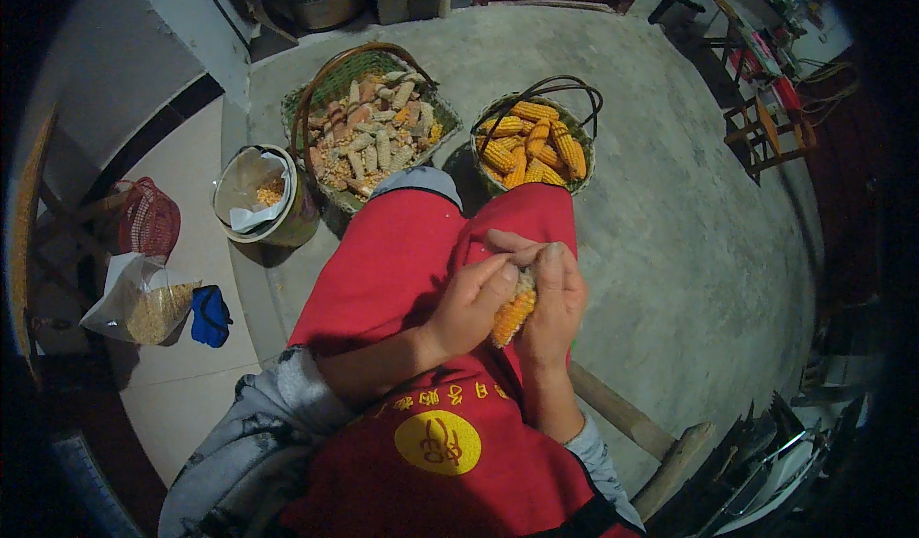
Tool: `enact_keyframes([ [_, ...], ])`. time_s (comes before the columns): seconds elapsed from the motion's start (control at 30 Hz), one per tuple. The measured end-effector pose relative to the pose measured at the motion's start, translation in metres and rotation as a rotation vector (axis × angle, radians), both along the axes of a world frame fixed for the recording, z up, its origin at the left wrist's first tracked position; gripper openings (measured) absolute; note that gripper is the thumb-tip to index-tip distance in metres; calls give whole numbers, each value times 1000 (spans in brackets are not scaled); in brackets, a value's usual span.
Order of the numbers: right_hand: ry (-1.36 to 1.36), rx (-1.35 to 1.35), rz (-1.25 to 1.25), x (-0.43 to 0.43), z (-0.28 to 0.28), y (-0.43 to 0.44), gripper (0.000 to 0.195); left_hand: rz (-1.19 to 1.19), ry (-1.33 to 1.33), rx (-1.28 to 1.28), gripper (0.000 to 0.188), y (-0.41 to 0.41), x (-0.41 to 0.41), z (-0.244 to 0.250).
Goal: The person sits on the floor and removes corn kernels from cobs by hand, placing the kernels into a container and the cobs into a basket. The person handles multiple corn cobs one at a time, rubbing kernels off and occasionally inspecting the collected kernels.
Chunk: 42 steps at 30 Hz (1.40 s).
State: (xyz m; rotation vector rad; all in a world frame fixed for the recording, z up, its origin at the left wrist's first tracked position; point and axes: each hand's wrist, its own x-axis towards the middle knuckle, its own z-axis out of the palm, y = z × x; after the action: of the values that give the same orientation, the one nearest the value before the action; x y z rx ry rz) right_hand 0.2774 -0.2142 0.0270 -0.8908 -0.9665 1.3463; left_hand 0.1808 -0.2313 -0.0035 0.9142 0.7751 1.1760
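Note:
Above the lap of a red apron (402, 265), my left hand (474, 297) and my right hand (553, 294) both hold one partly shelled ear of corn (514, 317). Its upper end, between the fingers, is pale bare cob; yellow-orange kernels cover the lower part. Beyond my knees, a woven basket (451, 118) on the left holds bare cobs (384, 149) and loose kernels. Right of it, a smaller woven basket (590, 152) is filled with whole yellow ears of corn (535, 111).
A lined bucket (305, 215) with some kernels stands left of the large basket. Farther left are a red mesh basket (148, 215), a clear plastic bag (154, 308) of grain-like material and a blue pouch (210, 315). A wooden chair (768, 136) stands upper right; a wooden pole frame (624, 409) is at my right.

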Motion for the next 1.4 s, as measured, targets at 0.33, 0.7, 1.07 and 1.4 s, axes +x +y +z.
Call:
enact_keyframes([
  [0.33, 17, -50, -37, 3, 1, 5, 35, 11, 80, 113, 28, 0, 6, 7],
  [0.7, 119, -94, -38, 3, 0, 6, 39, 59, 31, 5, 33, 3, 8, 1],
  [1.07, 140, -136, -106, 6, 5, 10, 40, 72, 108, 4, 31, -3, 11, 10],
  [1.4, 63, -39, -146, 0, 0, 10, 42, 163, 143, 58, 31, -2, 13, -7],
])
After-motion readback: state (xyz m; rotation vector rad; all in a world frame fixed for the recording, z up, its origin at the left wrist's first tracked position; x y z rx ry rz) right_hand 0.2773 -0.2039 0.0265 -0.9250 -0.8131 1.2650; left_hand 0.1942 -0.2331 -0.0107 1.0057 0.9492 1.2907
